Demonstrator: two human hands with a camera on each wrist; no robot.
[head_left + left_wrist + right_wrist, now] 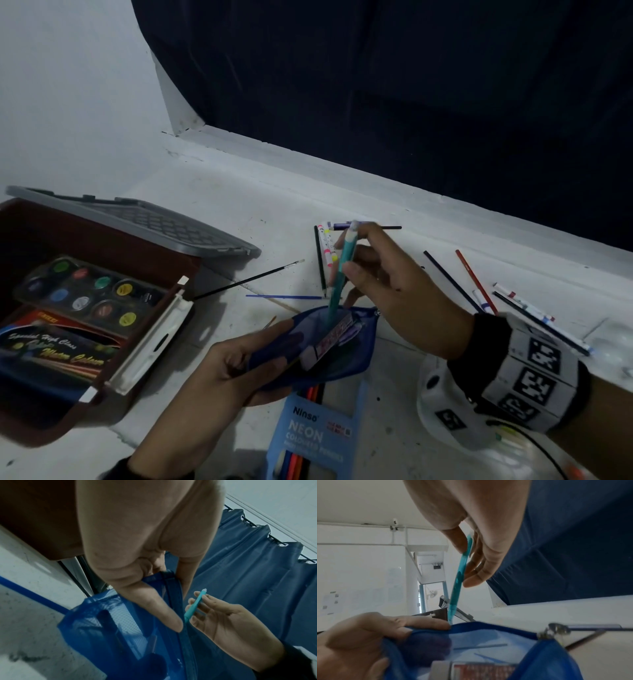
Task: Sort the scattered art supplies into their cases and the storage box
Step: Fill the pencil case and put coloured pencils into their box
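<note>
My left hand (236, 363) grips the open mouth of a blue mesh pouch (342, 363), thumb over its rim (159, 608). Inside the pouch lies an eraser in a printed sleeve (329, 341). My right hand (356, 270) pinches a teal pen (344, 274) almost upright, its lower end dipped into the pouch opening (452, 616). Loose pencils and markers (325, 253) lie on the white floor behind the pouch. A black paintbrush (246, 281) and a thin blue brush (284, 296) lie to the left of them.
A brown storage box (27, 421) with a grey lid (161, 222) sits open at left, holding a watercolour palette (92, 291) and a paint box. A Ninso neon pencil pack (315, 431) lies under the pouch. More pencils and markers (479, 291) lie at right. A dark curtain (411, 85) hangs behind.
</note>
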